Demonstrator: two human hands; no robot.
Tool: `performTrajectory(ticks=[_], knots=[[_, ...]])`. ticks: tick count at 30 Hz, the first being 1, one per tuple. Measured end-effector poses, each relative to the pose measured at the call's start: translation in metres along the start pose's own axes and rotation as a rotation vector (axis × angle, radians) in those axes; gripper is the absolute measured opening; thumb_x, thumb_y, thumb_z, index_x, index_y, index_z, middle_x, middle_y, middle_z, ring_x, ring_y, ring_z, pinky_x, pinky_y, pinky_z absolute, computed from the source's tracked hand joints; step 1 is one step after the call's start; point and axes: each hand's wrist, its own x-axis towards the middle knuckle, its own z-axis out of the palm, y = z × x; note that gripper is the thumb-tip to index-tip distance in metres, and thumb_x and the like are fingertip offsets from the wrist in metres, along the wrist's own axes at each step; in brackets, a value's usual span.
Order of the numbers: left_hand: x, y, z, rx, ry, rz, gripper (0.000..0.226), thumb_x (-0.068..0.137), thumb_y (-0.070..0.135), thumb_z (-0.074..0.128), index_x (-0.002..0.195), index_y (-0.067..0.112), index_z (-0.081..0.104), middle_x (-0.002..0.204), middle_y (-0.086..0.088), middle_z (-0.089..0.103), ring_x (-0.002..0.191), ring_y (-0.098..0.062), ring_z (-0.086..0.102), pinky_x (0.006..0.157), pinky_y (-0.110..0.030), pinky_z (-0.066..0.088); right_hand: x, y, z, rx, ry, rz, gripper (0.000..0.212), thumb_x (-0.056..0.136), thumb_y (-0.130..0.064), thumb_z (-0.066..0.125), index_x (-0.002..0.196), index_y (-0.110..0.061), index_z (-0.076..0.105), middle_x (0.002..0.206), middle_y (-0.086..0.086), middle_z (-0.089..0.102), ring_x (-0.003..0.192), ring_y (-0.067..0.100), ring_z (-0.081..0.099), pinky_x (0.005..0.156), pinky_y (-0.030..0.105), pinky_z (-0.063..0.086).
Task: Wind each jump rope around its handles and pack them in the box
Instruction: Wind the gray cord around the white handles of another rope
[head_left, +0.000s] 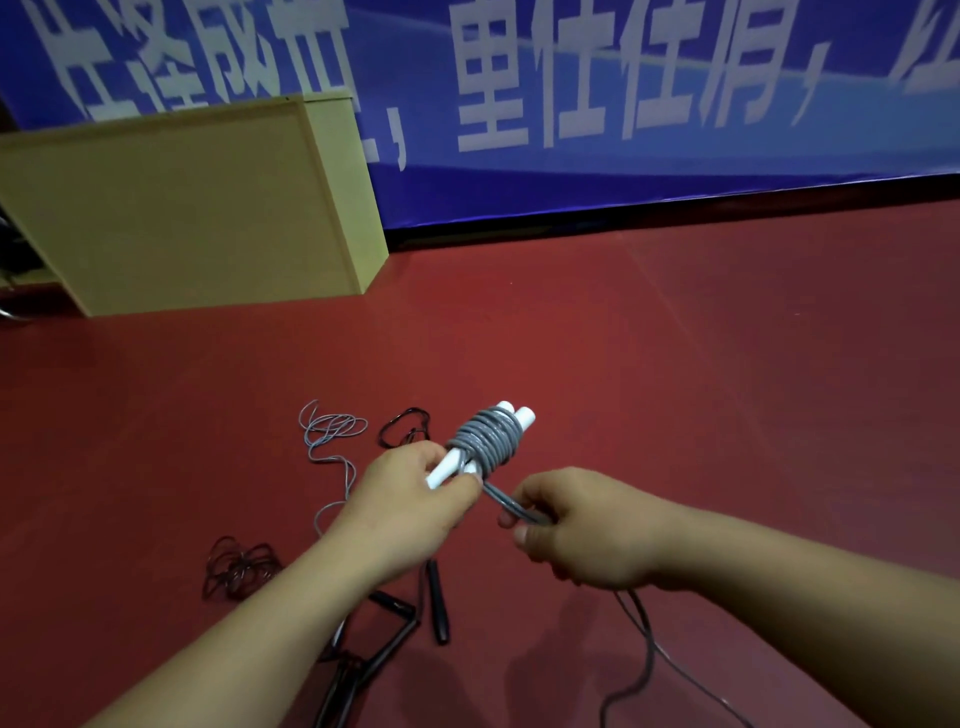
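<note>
My left hand (410, 504) grips the lower ends of two white handles (511, 413) held side by side above the floor. Grey rope (488, 439) is coiled several times around their middle. My right hand (587, 530) pinches the doubled grey rope strand (506, 501) just below the coil, and the slack trails down past my wrist to the floor (644, 660). A tan box (171, 218) stands at the back left, its interior hidden from here.
On the red floor lie a loose grey rope (332, 431), a black rope loop (402, 426), a dark tangled rope (239, 566) and black handles (436, 603) under my left forearm. A blue banner (623, 104) covers the far wall.
</note>
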Motion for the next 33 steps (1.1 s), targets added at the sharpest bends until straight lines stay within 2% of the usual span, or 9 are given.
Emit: performTrajectory(ticks=[2, 4, 7, 13, 16, 18, 24, 28, 33], knots=[[0.002, -0.003, 0.0, 0.079, 0.033, 0.003, 0.02, 0.086, 0.037, 0.064, 0.08, 0.017, 0.064, 0.063, 0.002, 0.062, 0.054, -0.016, 0.05, 0.053, -0.029, 0.037, 0.0, 0.001, 0.002, 0.111, 0.0, 0.059, 0.014, 0.095, -0.02, 0.054, 0.099, -0.009, 0.061, 0.072, 0.007, 0.065, 0.061, 0.018, 0.061, 0.062, 0.032, 0.053], [0.006, -0.007, 0.0, 0.142, 0.069, -0.002, 0.022, 0.086, 0.039, 0.063, 0.079, 0.018, 0.062, 0.065, 0.002, 0.063, 0.059, -0.02, 0.056, 0.055, -0.03, 0.039, 0.0, 0.003, 0.001, 0.134, 0.017, 0.103, 0.016, 0.095, -0.024, 0.055, 0.095, -0.009, 0.06, 0.071, 0.011, 0.066, 0.06, 0.019, 0.062, 0.063, 0.032, 0.052], [0.013, -0.018, -0.002, 0.211, 0.064, -0.02, 0.023, 0.085, 0.042, 0.062, 0.077, 0.02, 0.06, 0.065, 0.005, 0.061, 0.065, -0.021, 0.059, 0.058, -0.03, 0.041, -0.001, 0.001, 0.0, 0.101, 0.033, 0.112, 0.016, 0.093, -0.03, 0.058, 0.089, -0.015, 0.062, 0.071, 0.003, 0.062, 0.059, 0.016, 0.055, 0.062, 0.033, 0.051], [0.021, -0.038, 0.001, 0.381, 0.038, -0.081, 0.024, 0.083, 0.05, 0.059, 0.078, 0.027, 0.055, 0.076, 0.009, 0.062, 0.072, -0.02, 0.062, 0.059, -0.029, 0.04, -0.005, 0.0, -0.004, -0.107, 0.007, 0.076, 0.008, 0.09, -0.035, 0.062, 0.09, -0.027, 0.062, 0.074, -0.011, 0.058, 0.062, 0.004, 0.051, 0.058, 0.02, 0.04], [0.023, -0.042, 0.0, 0.446, 0.027, -0.12, 0.024, 0.084, 0.05, 0.06, 0.08, 0.026, 0.057, 0.075, 0.009, 0.062, 0.074, -0.02, 0.062, 0.059, -0.028, 0.038, -0.008, 0.001, -0.004, -0.084, -0.06, 0.112, 0.022, 0.093, -0.031, 0.06, 0.092, -0.01, 0.065, 0.067, 0.003, 0.063, 0.053, 0.014, 0.057, 0.051, 0.023, 0.048], [0.024, -0.042, 0.0, 0.49, 0.017, -0.139, 0.024, 0.082, 0.049, 0.061, 0.08, 0.025, 0.059, 0.074, 0.008, 0.063, 0.076, -0.022, 0.063, 0.06, -0.028, 0.039, -0.008, 0.002, -0.004, -0.058, -0.075, 0.103, 0.028, 0.094, -0.03, 0.059, 0.091, -0.003, 0.063, 0.068, 0.009, 0.063, 0.059, 0.02, 0.062, 0.057, 0.03, 0.053], [0.023, -0.039, 0.001, 0.564, 0.0, -0.123, 0.034, 0.081, 0.05, 0.064, 0.083, 0.016, 0.065, 0.071, 0.002, 0.065, 0.076, -0.025, 0.065, 0.061, -0.028, 0.043, -0.004, 0.004, -0.007, -0.072, 0.029, -0.044, 0.015, 0.096, -0.028, 0.057, 0.084, -0.019, 0.059, 0.062, -0.006, 0.059, 0.054, 0.005, 0.057, 0.055, 0.018, 0.044], [0.021, -0.036, 0.004, 0.603, -0.049, -0.037, 0.032, 0.084, 0.052, 0.063, 0.084, 0.02, 0.064, 0.069, 0.004, 0.059, 0.075, -0.025, 0.062, 0.06, -0.029, 0.041, -0.001, 0.009, -0.013, -0.008, 0.129, -0.09, 0.013, 0.096, -0.022, 0.056, 0.083, -0.023, 0.056, 0.062, -0.005, 0.057, 0.054, 0.009, 0.057, 0.056, 0.024, 0.045], [0.02, -0.026, 0.006, 0.645, -0.08, 0.059, 0.029, 0.081, 0.053, 0.064, 0.088, 0.024, 0.065, 0.072, 0.005, 0.059, 0.077, -0.025, 0.061, 0.061, -0.03, 0.042, -0.001, 0.012, -0.02, 0.173, 0.214, -0.072, 0.012, 0.098, -0.019, 0.053, 0.094, -0.013, 0.061, 0.07, 0.005, 0.057, 0.051, 0.018, 0.063, 0.05, 0.035, 0.053]])
